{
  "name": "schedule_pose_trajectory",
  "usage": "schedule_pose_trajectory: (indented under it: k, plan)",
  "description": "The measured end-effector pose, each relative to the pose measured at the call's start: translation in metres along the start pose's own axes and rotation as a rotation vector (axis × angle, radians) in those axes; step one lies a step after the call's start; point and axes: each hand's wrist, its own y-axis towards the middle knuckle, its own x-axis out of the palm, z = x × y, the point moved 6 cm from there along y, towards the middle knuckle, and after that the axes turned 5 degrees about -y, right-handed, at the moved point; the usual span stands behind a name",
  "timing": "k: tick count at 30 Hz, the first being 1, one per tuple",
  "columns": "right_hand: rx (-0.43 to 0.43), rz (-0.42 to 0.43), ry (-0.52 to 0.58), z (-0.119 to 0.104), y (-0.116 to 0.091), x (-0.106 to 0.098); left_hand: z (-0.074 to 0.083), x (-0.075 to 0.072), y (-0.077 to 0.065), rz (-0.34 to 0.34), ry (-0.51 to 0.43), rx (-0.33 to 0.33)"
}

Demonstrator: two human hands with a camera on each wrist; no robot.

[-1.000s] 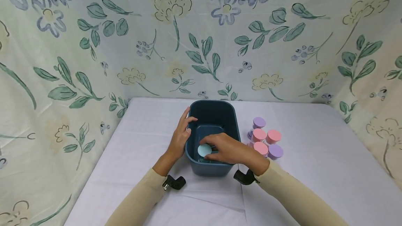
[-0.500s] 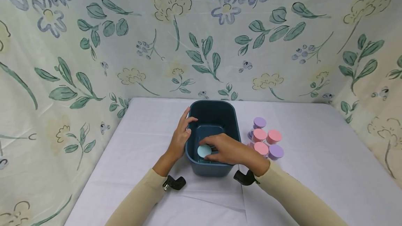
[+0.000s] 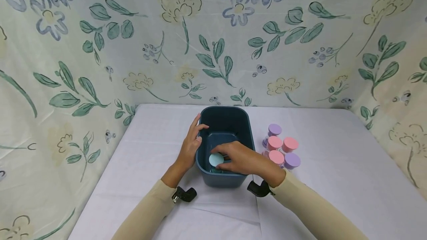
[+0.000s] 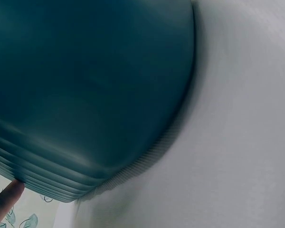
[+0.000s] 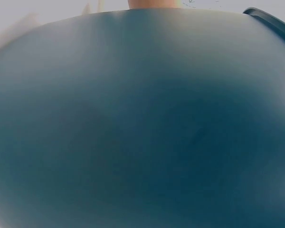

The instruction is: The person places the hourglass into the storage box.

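A dark blue plastic bin stands on the white-covered table. My left hand holds its left rim, one finger bent over the edge and others along the outside. In the left wrist view, fingertips touch the bin's ridged outer wall. My right hand reaches into the near end of the bin. Its thumb and fingers hold a small container with a round light blue lid; most of the container's body is hidden. The right wrist view shows mainly the bin's outer wall.
Right of the bin, close to my right forearm, several small lidded containers stand grouped, with pink lids and purple lids. A floral cloth hangs behind the table. Black wrist cameras sit at both cuffs.
Both hands, the bin and the light blue lid keep their places. The whole head view shifts very slightly.
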Motion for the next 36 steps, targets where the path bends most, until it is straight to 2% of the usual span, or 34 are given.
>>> schedule_pose_trajectory:
  k: [7,14,24,36]
  plan:
    - [0.032,-0.007,-0.003,-0.001,0.000,0.000,0.002,-0.001,0.000,-0.001,0.014,-0.007]
    - [0.034,0.012,-0.009,0.001,-0.001,-0.002,0.019,-0.002,0.003,-0.016,-0.042,0.008]
    - [0.038,0.032,0.001,0.002,0.000,-0.005,0.000,0.000,0.002,-0.004,0.004,0.011]
    - [0.038,0.056,0.046,0.003,-0.002,-0.008,0.000,0.000,0.001,0.001,0.000,0.007]
